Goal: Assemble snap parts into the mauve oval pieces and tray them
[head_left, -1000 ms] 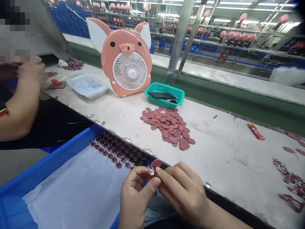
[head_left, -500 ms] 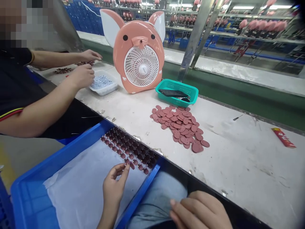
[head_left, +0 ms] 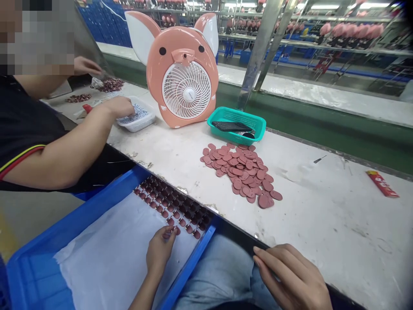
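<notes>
At the near end of the rows in the blue tray [head_left: 189, 275], my left hand [head_left: 159, 249] pinches a small dark red oval piece [head_left: 177, 231] between thumb and fingertips. Several rows of like pieces with small metal fittings [head_left: 174, 202] lie along the tray's far side, on a white sheet [head_left: 112, 249]. My right hand [head_left: 293, 273] hovers over my lap by the table edge, fingers stretched out and close together, with nothing visible in them. Beyond it, a heap of flat reddish oval pieces [head_left: 247, 172] lies on the white table [head_left: 309, 215].
An orange pig-shaped fan [head_left: 189, 92] stands behind a green basket [head_left: 237, 133] holding a dark phone-like object. At left, a co-worker's hand [head_left: 121, 106] is in a white tub [head_left: 138, 125] of small bits. A red packet [head_left: 382, 184] and a thin pointed tool [head_left: 319, 159] lie right.
My left hand has shifted slightly right and down at the rows, still pinching the piece. My right hand has moved right and its fingers have straightened. The co-worker's near hand has dipped into the tub.
</notes>
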### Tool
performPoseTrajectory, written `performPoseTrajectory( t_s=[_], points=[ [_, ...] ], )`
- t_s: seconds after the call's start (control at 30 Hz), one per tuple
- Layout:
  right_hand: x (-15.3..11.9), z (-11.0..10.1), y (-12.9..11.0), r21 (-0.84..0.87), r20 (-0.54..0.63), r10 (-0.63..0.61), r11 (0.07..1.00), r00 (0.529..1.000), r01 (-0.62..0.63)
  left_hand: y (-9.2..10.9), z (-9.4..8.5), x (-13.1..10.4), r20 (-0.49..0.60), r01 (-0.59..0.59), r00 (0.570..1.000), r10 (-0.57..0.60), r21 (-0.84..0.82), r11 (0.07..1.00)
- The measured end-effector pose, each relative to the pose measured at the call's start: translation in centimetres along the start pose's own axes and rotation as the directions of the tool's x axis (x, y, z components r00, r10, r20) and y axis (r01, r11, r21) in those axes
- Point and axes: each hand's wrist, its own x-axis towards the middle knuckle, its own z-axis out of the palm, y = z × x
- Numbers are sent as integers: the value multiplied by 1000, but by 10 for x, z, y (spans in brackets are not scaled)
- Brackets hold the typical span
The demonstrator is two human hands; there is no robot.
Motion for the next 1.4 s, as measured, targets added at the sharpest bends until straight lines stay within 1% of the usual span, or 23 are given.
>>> performPoseTrajectory(
  t_s=[0.2, 0.47, 0.57, 0.63, 0.7, 0.73, 0.77, 0.8, 0.83, 0.87, 0.9, 0.97, 1.03, 1.1, 1.17, 1.27, 1.33, 1.4],
  points=[
    [-3, -1, 4, 5, -9, 14, 1000, 1000, -14, -9, 7, 6, -31, 1, 1000, -1, 7, 1000],
    [-5, -3, 7, -21, -15, 25, 999, 1000, -25, -13, 8, 7, -77, -28, 997, 30, 20, 999],
    [-11, -6, 11, -35, -3, 44, 998, 999, -44, -11, 5, 5, -97, -46, 994, 48, 18, 999],
    [-16, -12, 17, -42, -20, 104, 994, 994, -105, -4, 2, 1, -138, -74, 988, 75, 14, 997],
    [-20, -20, 29, -68, -90, 212, 973, 973, -218, 13, -2, -7, -236, -142, 962, 139, 6, 990],
    [-20, -24, 38, -91, -145, 279, 952, 949, -294, 26, -5, -12, -303, -198, 934, 189, 4, 980],
    [-20, -28, 48, -108, -203, 358, 917, 912, -384, 43, -6, -17, -371, -273, 893, 255, 4, 962],
    [-18, -32, 60, -117, -249, 437, 872, 864, -475, 62, -8, -22, -426, -362, 840, 335, 17, 932],
    [-14, -35, 73, -111, -280, 517, 820, 809, -562, 85, -9, -27, -459, -447, 786, 414, 41, 894],
    [-10, -37, 87, -88, -287, 602, 758, 745, -646, 109, -10, -30, -466, -528, 732, 496, 71, 846],
    [-5, -38, 100, -61, -278, 665, 708, 693, -703, 135, -10, -33, -454, -596, 687, 568, 97, 797],
    [6, -36, 127, -12, -236, 756, 626, 611, -779, 184, -8, -35, -405, -690, 613, 678, 144, 710],
    [17, -32, 148, 18, -198, 808, 569, 555, -822, 224, -3, -34, -325, -734, 582, 745, 184, 654],
    [26, -27, 164, 47, -166, 834, 540, 527, -840, 250, 4, -31, -257, -747, 580, 773, 211, 630],
    [34, -23, 172, 99, -141, 840, 539, 524, -837, 262, 9, -28, -221, -746, 591, 776, 216, 630],
    [43, -22, 172, 249, -120, 834, 550, 539, -797, 262, 12, -26, -209, -746, 611, 763, 168, 644],
    [47, -22, 160, 385, -109, 831, 542, 546, -747, 257, 11, -29, -201, -760, 617, 761, 99, 642],
    [48, -22, 135, 519, -56, 830, 499, 555, -694, 250, 7, -38, -175, -789, 606, 776, -7, 615]
  ],
)
